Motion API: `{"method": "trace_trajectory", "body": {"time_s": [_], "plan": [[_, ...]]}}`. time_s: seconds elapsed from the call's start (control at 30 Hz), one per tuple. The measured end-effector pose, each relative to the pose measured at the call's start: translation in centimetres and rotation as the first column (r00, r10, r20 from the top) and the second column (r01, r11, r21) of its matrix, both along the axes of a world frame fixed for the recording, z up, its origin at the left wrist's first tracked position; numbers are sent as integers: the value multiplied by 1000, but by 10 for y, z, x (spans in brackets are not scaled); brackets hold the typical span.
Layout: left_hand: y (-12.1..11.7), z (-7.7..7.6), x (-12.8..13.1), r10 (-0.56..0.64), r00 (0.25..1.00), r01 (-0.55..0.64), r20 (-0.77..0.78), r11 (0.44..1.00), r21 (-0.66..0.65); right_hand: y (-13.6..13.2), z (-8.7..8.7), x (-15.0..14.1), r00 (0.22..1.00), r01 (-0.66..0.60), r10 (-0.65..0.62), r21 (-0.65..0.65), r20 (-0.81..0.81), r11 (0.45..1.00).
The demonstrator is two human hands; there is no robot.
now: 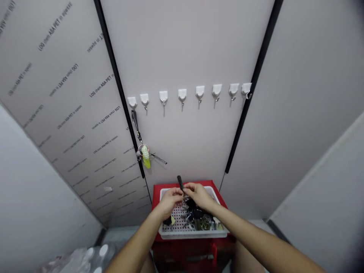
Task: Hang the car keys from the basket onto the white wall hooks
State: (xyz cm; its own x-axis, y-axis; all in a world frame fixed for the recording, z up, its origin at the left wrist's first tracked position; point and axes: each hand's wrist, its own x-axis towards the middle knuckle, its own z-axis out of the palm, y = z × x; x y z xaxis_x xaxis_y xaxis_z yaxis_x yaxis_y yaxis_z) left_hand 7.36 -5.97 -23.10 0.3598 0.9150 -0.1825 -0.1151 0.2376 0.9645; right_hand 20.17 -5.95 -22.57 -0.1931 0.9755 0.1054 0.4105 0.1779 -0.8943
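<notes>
Over the white basket, my right hand pinches a black keychain strap whose loop end points up. My left hand meets it at the strap's lower end, fingers closed there; the small parts between the fingertips are partly hidden. Beneath the hands the perforated basket holds a heap of black pieces, a coil of greenish cord and other small items too jumbled to name. A black piece with a pale yellow part lies at its left side.
Several white hooks run in a row across the wall. From the leftmost hangs a keychain with a black strap, a pink ring and yellow-green charms. The basket rests on a red surface. Plastic-wrapped bottles stand at lower left.
</notes>
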Motion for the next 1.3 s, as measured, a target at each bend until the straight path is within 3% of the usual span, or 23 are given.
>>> {"method": "trace_trajectory", "body": {"time_s": [0.13,0.27,0.4,0.57,0.67,0.77,0.93,1.17,1.3], "plan": [[-2,16,2,96,994,-99,50,993,70,4,22,-11,986,40,-44,-28,-160,999],[1,45,2,131,982,-154,135,971,182,6,55,-17,957,38,-24,43,-288,998],[6,84,-2,185,958,-246,221,922,297,12,97,-30,951,109,-44,200,-305,974],[21,140,-18,274,905,-399,326,813,424,32,159,-60,941,172,-14,439,-339,882],[35,169,-31,307,878,-460,368,753,470,49,189,-81,943,180,0,507,-334,843],[48,189,-39,312,859,-492,407,722,486,65,208,-96,951,224,-61,539,-304,812],[63,201,-45,306,862,-481,405,747,459,82,220,-108,945,320,-228,513,-237,797],[76,188,-46,395,873,-487,286,749,450,92,209,-108,921,376,-372,523,-117,765],[80,182,-47,519,835,-529,180,671,519,91,205,-104,940,312,-335,546,-59,778]]}}
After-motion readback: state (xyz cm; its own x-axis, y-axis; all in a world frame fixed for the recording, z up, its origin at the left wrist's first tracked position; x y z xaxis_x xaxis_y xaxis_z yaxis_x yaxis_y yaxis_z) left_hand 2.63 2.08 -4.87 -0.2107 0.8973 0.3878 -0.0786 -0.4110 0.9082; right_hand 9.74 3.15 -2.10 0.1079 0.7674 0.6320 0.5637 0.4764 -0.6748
